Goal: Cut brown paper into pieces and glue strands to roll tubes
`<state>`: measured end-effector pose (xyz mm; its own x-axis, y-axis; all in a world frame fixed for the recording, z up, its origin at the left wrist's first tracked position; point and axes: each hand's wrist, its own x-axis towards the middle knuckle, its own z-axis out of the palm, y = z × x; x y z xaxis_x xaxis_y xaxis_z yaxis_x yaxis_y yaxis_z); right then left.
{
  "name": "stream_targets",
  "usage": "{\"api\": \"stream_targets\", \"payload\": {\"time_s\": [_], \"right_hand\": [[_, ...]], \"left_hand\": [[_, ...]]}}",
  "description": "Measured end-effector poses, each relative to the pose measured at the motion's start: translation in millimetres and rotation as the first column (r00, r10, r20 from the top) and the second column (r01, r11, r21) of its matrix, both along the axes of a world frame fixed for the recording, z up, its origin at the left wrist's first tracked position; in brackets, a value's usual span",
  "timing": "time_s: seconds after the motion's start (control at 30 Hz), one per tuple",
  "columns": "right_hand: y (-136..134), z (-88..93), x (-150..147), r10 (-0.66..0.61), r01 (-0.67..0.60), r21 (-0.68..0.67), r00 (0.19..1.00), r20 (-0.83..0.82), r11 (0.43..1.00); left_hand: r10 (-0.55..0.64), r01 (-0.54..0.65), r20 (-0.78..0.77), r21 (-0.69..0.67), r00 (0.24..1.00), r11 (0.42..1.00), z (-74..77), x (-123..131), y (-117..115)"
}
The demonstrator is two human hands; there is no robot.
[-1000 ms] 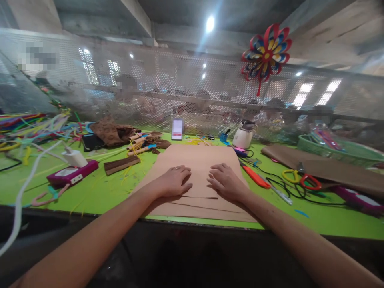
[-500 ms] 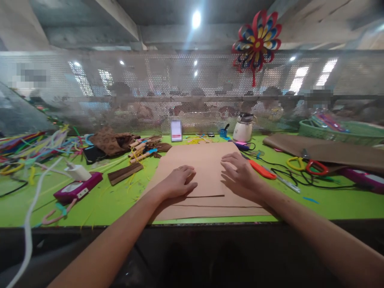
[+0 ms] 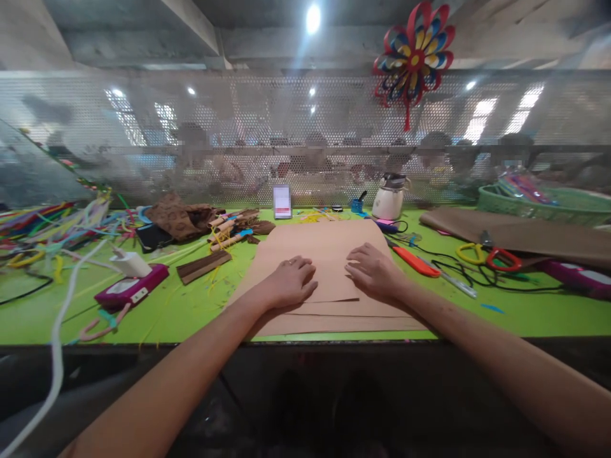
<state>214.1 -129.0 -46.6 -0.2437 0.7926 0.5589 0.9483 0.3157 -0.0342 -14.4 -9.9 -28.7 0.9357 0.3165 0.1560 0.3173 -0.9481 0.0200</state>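
A stack of light brown paper sheets (image 3: 324,248) lies on the green table (image 3: 191,305) in front of me. My left hand (image 3: 291,281) rests flat on the top sheet, fingers stretched out and a ring on one finger. My right hand (image 3: 375,270) lies on the same sheet just to the right, fingers spread and pressing down. Neither hand holds anything. The near edges of the lower sheets show below my hands.
An orange box cutter (image 3: 414,261), a pen (image 3: 457,286) and red-and-yellow scissors (image 3: 487,256) lie to the right. A magenta device with a white charger (image 3: 131,283), brown strips (image 3: 203,267) and coloured pipe cleaners (image 3: 42,222) lie left. A phone (image 3: 282,201) and white pot (image 3: 389,200) stand behind.
My right hand lifted off the paper and moved right half a second ago, and now it is back down on the sheet near my left hand. The view shifted slightly.
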Motion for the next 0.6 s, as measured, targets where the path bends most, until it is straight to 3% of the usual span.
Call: {"api": "stream_targets", "payload": {"time_s": [0.13, 0.2, 0.27, 0.37, 0.47, 0.6], "right_hand": [[3.9, -5.8, -2.2, 0.000, 0.002, -0.110, 1.000, 0.017, 0.994], [4.2, -7.9, -1.4, -0.004, 0.007, -0.138, 1.000, 0.025, 0.990], [3.6, -8.6, -0.3, -0.009, 0.010, -0.134, 1.000, 0.008, 0.991], [2.6, -6.9, 0.2, 0.001, -0.005, -0.096, 0.999, -0.044, 0.995], [2.5, -3.6, -2.2, 0.037, -0.042, -0.055, 0.996, -0.077, 0.998], [1.6, 1.4, -7.8, 0.059, -0.061, -0.016, 0.994, -0.095, 0.998]], "left_hand": [[0.015, -0.010, 0.076, -0.070, 0.997, 0.998, -2.5, 0.4, 4.4], [0.097, -0.060, 0.196, -0.186, 0.976, 0.981, -4.1, 0.7, 12.1], [0.261, -0.135, 0.307, -0.377, 0.915, 0.916, -5.5, 1.5, 20.9], [0.467, -0.224, 0.291, -0.595, 0.835, 0.772, -5.4, 4.6, 29.9], [0.513, -0.301, 0.201, -0.614, 0.835, 0.730, 1.2, 9.9, 29.2], [0.516, -0.386, 0.142, -0.505, 0.844, 0.772, 18.1, 18.6, 17.8]]}}
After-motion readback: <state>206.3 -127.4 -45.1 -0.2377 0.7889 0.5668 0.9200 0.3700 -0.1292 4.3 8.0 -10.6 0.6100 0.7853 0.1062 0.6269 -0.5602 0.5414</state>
